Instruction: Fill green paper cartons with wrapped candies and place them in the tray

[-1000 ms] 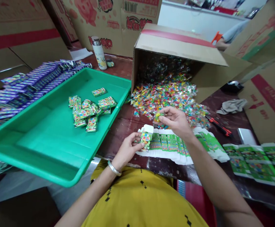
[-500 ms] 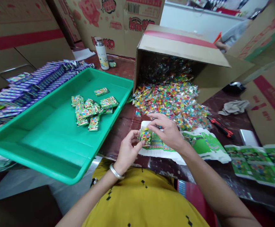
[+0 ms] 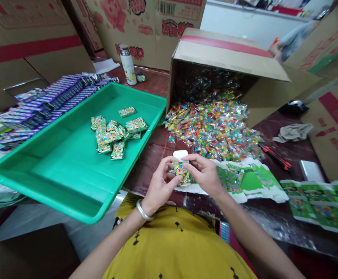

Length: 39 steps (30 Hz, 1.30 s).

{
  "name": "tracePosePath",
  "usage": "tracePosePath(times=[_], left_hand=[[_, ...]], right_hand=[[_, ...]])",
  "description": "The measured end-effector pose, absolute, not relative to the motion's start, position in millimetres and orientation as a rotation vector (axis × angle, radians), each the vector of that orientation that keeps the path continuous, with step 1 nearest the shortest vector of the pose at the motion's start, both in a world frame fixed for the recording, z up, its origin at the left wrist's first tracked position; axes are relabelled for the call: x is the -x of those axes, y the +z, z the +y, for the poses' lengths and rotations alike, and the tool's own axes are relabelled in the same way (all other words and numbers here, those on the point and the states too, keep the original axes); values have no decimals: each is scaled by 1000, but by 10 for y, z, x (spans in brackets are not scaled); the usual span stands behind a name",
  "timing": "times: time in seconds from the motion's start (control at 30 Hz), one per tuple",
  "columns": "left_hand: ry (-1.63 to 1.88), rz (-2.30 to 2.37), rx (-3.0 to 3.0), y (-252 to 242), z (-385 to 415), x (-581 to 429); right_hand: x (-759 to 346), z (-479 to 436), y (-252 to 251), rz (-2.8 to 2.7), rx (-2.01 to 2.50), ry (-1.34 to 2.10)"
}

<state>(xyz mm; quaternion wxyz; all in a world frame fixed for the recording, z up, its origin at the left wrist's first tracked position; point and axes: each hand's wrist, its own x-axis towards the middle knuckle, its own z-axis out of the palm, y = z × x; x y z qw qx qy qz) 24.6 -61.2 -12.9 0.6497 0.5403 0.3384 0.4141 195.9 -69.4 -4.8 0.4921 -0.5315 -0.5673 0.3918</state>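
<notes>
My left hand (image 3: 161, 186) is pinching the small carton (image 3: 180, 169) at two o'clock, long axis running twelve-to-six; my right hand (image 3: 206, 175) is touching its top, grip unclear.

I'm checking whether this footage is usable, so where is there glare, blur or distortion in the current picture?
In the head view: glare on the clear candy packets; print on the small box too soft to read; green cartons at far right blurred; the green tray looks stretched, perhaps by the lens.
</notes>
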Motion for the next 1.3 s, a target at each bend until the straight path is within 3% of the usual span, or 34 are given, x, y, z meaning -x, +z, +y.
tracePosePath(times=[0.3, 0.73, 0.97, 1.07, 1.2, 1.3], left_hand=[[1027, 748, -1075, -160, -592, -283], [999, 899, -1310, -165, -635, -250], [923, 853, -1276, -178, -642, -218], [924, 841, -1229, -229, -605, -242], [1128, 809, -907, -109, -301, -167], [1345, 721, -743, 58, -24, -21]], right_hand=[[-1845, -647, 51, -1268, 1133, 883], [-2063, -408, 212, -1323, 1307, 1227], [-2027, -518, 187, -1600, 1297, 900], [-2069, -584, 154, -1654, 1276, 935], [-2252, -551, 140, -1517, 1328, 1070], [-2388, -443, 80, -1481, 1482, 874]])
